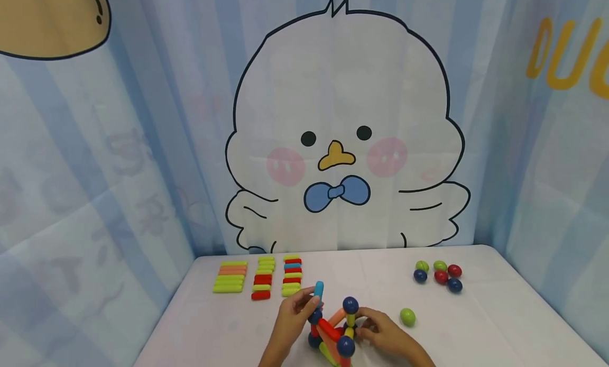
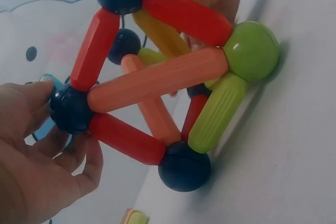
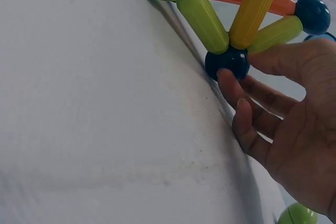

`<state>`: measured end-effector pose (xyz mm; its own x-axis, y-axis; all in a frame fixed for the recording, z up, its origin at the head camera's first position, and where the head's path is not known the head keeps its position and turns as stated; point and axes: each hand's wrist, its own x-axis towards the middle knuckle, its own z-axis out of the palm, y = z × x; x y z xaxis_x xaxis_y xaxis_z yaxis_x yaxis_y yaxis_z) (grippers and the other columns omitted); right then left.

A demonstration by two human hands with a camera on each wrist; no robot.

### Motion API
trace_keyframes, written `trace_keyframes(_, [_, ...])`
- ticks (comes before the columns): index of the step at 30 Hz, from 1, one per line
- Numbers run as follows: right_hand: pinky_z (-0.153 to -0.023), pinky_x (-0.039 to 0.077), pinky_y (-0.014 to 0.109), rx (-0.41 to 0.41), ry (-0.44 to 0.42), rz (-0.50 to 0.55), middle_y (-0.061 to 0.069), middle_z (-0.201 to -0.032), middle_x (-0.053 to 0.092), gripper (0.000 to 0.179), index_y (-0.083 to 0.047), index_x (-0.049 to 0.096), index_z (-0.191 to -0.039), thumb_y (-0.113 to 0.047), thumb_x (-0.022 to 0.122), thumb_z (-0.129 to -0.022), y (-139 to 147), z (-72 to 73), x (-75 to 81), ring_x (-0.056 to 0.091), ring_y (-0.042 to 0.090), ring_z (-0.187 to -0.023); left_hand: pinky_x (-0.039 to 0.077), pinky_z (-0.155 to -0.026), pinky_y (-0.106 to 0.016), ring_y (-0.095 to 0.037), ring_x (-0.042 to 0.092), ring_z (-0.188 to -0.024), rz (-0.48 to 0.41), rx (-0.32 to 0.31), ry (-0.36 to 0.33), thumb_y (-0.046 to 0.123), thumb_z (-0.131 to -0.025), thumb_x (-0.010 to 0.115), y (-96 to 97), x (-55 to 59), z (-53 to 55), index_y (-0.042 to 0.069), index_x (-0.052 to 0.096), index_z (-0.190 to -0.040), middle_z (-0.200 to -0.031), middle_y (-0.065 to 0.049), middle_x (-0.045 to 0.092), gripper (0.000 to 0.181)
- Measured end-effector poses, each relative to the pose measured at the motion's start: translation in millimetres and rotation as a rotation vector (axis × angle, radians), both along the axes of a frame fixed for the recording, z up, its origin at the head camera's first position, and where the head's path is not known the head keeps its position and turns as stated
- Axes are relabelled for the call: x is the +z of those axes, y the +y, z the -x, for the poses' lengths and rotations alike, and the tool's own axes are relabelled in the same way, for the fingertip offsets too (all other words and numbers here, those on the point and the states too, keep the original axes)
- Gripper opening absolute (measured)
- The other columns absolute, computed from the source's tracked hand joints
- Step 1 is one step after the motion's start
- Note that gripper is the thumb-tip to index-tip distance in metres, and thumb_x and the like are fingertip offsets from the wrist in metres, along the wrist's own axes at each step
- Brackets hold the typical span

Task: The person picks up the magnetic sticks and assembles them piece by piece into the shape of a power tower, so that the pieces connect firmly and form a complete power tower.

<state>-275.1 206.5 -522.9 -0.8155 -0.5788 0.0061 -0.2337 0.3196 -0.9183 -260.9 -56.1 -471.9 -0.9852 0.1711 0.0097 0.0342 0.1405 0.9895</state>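
A frame of magnetic building sticks and balls (image 2: 157, 80) stands on the table between both hands. Its rods are red, orange, yellow and lime, joined at dark blue balls and one green ball (image 2: 253, 51). My left hand (image 1: 291, 318) pinches a light blue stick (image 1: 319, 289) that rises from the dark blue ball (image 1: 315, 317) at the frame's upper left corner. On the other side, my right hand (image 1: 386, 332) grips a low dark blue ball (image 3: 214, 64) with thumb and fingers. Lime and yellow sticks meet at that ball.
Three stacks of loose sticks (image 1: 229, 277) in lime, orange, red and blue lie at the table's back left. Several green, red and dark blue balls (image 1: 441, 276) are grouped at the back right. A single green ball (image 1: 407, 317) sits just beyond the right hand.
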Motion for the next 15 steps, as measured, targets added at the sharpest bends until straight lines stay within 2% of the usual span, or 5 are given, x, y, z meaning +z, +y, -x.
trace_keyframes(3, [-0.072,0.056,0.025,0.078,-0.016,0.061,0.012,-0.122,0.061,0.037,-0.001,0.052,-0.133,-0.009,0.05,-0.098,5,2.8,-0.2,0.064,0.011,-0.082,0.057,-0.086,-0.034,-0.016,0.066,-0.094,0.057,-0.023,0.015,0.042,-0.093,0.063,4.8,-1.0,-1.7,0.006,0.063,-0.128,-0.105,-0.01,0.073,0.05])
trace_keyframes(6, [-0.076,0.057,0.026,0.108,-0.01,0.123,0.013,-0.125,0.061,0.037,0.0,0.05,-0.136,-0.012,0.046,-0.101,4,3.1,0.3,0.065,0.012,-0.086,0.057,-0.087,-0.038,-0.015,0.064,-0.095,0.125,-0.032,0.02,0.04,-0.093,0.064,9.9,-1.2,-3.8,0.011,0.068,-0.124,-0.106,-0.006,0.072,0.042])
trace_keyframes(8, [-0.077,0.057,0.026,0.086,-0.006,0.15,0.016,-0.123,0.061,0.037,0.0,0.052,-0.135,-0.015,0.047,-0.102,1,1.8,0.6,0.065,0.012,-0.088,0.056,-0.09,-0.042,-0.016,0.062,-0.098,0.149,-0.036,0.015,0.039,-0.092,0.066,13.2,-1.3,-4.8,0.015,0.07,-0.12,-0.108,-0.004,0.07,0.038])
trace_keyframes(15, [-0.066,0.056,0.024,0.001,0.009,0.165,0.029,-0.117,0.059,0.034,0.005,0.055,-0.128,-0.016,0.052,-0.101,-8,-2.0,0.8,0.065,0.015,-0.073,0.052,-0.095,-0.048,-0.018,0.059,-0.102,0.157,-0.027,-0.004,0.036,-0.09,0.068,18.0,-0.2,-7.1,0.018,0.071,-0.115,-0.114,-0.002,0.069,0.031])
